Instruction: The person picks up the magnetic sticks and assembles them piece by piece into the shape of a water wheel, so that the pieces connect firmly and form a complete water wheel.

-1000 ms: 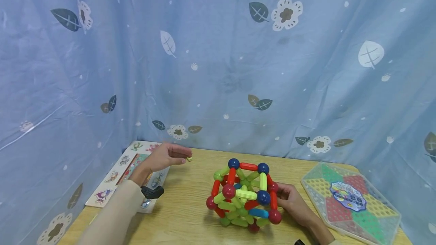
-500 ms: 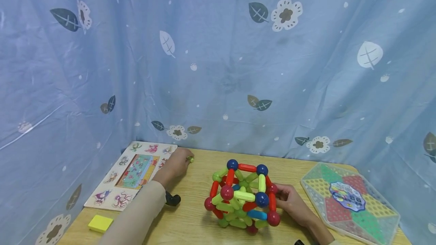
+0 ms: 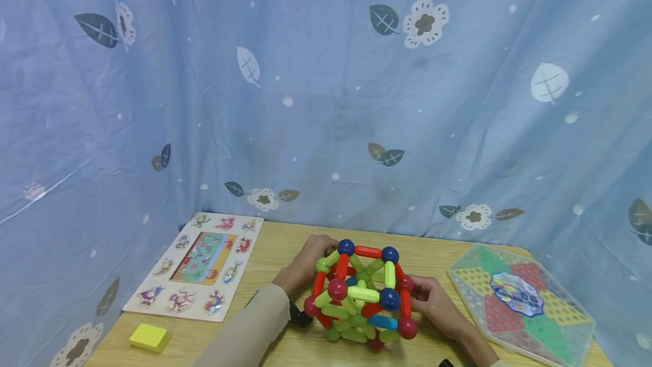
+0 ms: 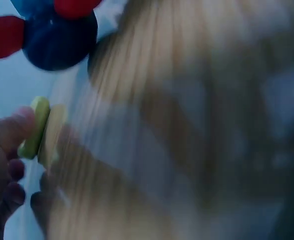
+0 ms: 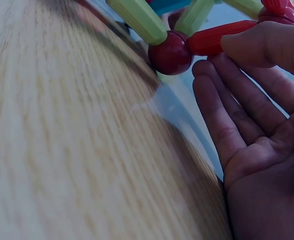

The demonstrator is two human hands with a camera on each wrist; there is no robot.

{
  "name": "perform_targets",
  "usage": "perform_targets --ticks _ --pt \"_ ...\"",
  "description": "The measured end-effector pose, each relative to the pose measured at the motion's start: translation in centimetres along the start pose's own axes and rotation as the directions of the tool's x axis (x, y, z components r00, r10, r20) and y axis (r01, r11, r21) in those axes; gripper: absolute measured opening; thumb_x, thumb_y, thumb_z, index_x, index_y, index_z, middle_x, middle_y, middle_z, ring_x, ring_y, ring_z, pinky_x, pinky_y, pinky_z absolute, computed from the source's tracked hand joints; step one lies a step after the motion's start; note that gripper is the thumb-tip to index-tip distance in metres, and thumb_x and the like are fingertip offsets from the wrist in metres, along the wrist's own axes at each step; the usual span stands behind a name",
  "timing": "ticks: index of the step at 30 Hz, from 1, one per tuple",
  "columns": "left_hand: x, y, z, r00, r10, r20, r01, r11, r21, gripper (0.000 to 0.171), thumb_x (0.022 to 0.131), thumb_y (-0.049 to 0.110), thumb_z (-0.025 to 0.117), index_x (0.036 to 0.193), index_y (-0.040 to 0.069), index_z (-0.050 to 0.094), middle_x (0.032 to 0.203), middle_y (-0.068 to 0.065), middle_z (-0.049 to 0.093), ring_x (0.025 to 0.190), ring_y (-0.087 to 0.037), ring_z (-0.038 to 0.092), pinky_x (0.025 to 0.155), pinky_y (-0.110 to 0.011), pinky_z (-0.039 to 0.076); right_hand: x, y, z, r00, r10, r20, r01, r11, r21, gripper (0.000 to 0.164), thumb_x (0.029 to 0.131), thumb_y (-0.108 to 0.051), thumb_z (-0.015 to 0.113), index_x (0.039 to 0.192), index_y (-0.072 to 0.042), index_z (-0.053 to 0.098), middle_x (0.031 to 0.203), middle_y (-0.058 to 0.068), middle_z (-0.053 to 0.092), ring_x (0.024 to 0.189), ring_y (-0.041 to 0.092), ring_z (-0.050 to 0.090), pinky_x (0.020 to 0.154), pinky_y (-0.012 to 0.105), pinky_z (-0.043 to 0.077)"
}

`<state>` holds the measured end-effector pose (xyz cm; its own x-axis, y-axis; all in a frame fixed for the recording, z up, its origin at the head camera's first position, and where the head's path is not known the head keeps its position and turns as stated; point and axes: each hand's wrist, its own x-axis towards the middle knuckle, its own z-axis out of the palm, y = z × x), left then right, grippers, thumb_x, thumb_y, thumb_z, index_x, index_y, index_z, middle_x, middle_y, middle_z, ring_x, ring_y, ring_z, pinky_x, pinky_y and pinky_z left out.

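A framework of magnetic rods and balls (image 3: 364,294) in red, yellow-green and blue stands on the wooden table. Behind its left side is my left hand (image 3: 308,258), its fingertips partly hidden by the frame. The left wrist view shows that hand pinching a loose yellow-green magnetic rod (image 4: 36,131) just above the tabletop, with a dark blue ball (image 4: 59,37) of the framework close by. On the right side, my right hand (image 3: 433,306) holds the framework. Its thumb and fingertips pinch a red rod (image 5: 211,39) beside a dark red ball (image 5: 170,53), low over the table.
A white picture puzzle board (image 3: 235,282) with sea animals lies at the left. In front of it sits a yellow block (image 3: 150,337). A clear six-sided Chinese checkers box (image 3: 496,276) lies at the right. A blue patterned curtain (image 3: 326,101) hangs behind the table.
My left hand reached to the small yellow-green rod at the back of the table, picked it up, and moved right to the framework. My right hand stayed on the framework.
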<state>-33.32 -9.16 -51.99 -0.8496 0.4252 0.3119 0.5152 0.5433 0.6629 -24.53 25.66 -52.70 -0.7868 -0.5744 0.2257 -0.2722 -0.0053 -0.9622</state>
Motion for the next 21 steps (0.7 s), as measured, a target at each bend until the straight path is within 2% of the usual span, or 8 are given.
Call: perform_targets --ticks 2,4,6,8,11,16,18,21 --pt "-0.8 0.2 0.4 0.994 -0.068 -0.088 0.056 0.990 -0.132 0.015 0.103 0.015 0.074 0.111 0.023 0.085 0.097 0.004 0.075 0.085 -0.011 0.060 0.074 -0.025 0.055 0.1 0.1 0.1 1.000 0.007 0.006 -0.007 1.000 0.007 0.030 0.105 0.004 0.062 0.134 0.005 0.071 0.124 0.004 0.081 0.110 0.013 0.076 0.100 0.028 0.062" --pt "-1.9 0.5 0.5 0.982 -0.132 -0.136 0.089 0.954 -0.286 0.021 0.103 0.012 0.073 0.121 0.016 0.082 0.110 -0.002 0.076 0.094 -0.014 0.064 0.082 -0.026 0.059 0.1 0.1 0.0 1.000 0.028 0.001 -0.028 1.000 0.004 0.030 0.105 0.002 0.063 0.134 0.006 0.070 0.123 0.003 0.081 0.110 0.013 0.076 0.100 0.028 0.061" --pt "-3.3 0.7 0.5 0.979 -0.164 -0.118 0.100 0.902 -0.421 0.024 0.104 0.009 0.071 0.127 0.010 0.080 0.118 -0.009 0.078 0.102 -0.018 0.070 0.089 -0.027 0.062 0.1 0.0 0.0 0.998 0.059 -0.021 -0.059 0.998 -0.018 0.032 0.105 0.000 0.065 0.137 0.006 0.069 0.124 0.002 0.081 0.111 0.013 0.076 0.100 0.027 0.061" --pt "-4.7 0.9 0.2 0.990 -0.138 -0.026 0.107 0.861 -0.497 0.029 0.103 0.006 0.070 0.131 0.007 0.078 0.124 -0.011 0.078 0.112 -0.019 0.072 0.099 -0.028 0.060 0.4 0.1 -0.3 0.995 0.076 -0.058 -0.080 0.995 -0.066 0.035 0.105 -0.003 0.067 0.138 0.007 0.068 0.123 0.001 0.081 0.110 0.013 0.076 0.098 0.027 0.061" --pt "-6.5 0.8 -0.4 0.994 -0.011 0.110 0.065 0.859 -0.508 0.037 0.100 -0.001 0.068 0.135 0.006 0.075 0.129 -0.012 0.078 0.120 -0.015 0.072 0.109 -0.026 0.055 1.8 0.4 -0.4 0.988 0.075 -0.136 -0.095 0.985 -0.141 0.036 0.106 -0.008 0.070 0.139 0.006 0.068 0.122 0.000 0.082 0.110 0.012 0.077 0.096 0.027 0.062" --pt "-9.2 1.2 -1.2 0.952 0.177 0.248 -0.026 0.859 -0.511 0.049 0.089 -0.005 0.067 0.136 0.009 0.073 0.126 -0.005 0.079 0.117 -0.008 0.071 0.113 -0.029 0.053 5.1 1.2 0.2 0.964 0.083 -0.252 -0.118 0.985 -0.129 0.036 0.104 -0.014 0.075 0.135 0.004 0.072 0.119 0.004 0.082 0.111 0.018 0.077 0.095 0.032 0.064" --pt "-9.8 1.7 -0.9 0.951 0.181 0.250 -0.033 0.865 -0.500 0.042 0.091 0.002 0.075 0.132 0.010 0.074 0.119 0.000 0.079 0.110 -0.006 0.070 0.110 -0.028 0.054 6.3 1.4 0.6 0.959 0.087 -0.268 -0.118 0.988 -0.099 0.038 0.102 -0.014 0.077 0.135 0.004 0.072 0.119 0.006 0.082 0.112 0.020 0.076 0.093 0.034 0.065" --pt "-10.2 2.5 -0.1 0.976 0.116 0.183 -0.023 0.895 -0.446 0.026 0.095 0.012 0.081 0.121 0.012 0.078 0.105 0.008 0.078 0.098 -0.002 0.068 0.100 -0.025 0.056 8.1 1.7 0.9 0.970 0.045 -0.237 -0.080 0.987 -0.142 0.034 0.105 -0.013 0.073 0.135 0.004 0.072 0.126 0.016 0.079 0.114 0.014 0.074 0.094 0.030 0.064"
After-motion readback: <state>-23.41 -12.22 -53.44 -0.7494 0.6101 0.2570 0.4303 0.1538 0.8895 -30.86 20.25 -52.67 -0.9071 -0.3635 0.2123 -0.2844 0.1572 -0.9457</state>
